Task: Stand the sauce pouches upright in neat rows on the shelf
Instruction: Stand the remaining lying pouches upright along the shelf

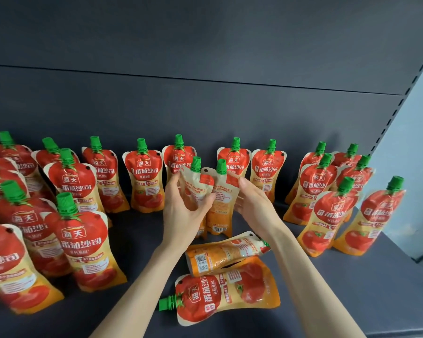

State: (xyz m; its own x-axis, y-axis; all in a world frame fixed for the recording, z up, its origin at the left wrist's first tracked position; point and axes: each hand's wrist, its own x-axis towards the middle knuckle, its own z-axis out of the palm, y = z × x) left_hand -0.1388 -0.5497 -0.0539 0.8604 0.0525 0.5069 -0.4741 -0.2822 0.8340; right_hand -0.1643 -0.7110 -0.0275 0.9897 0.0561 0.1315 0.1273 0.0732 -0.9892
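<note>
Red and orange sauce pouches with green caps stand on a dark grey shelf. In the middle, my left hand grips one upright pouch whose back label faces me. My right hand holds a second upright pouch right beside it, fingers along its right edge. Both pouches stand touching each other. Below them two pouches lie flat: one back-up with its cap to the right, one front-up with its cap to the left.
Several upright pouches form a back row along the rear panel. More stand in rows on the left and in a cluster on the right. A slotted shelf upright rises at the right.
</note>
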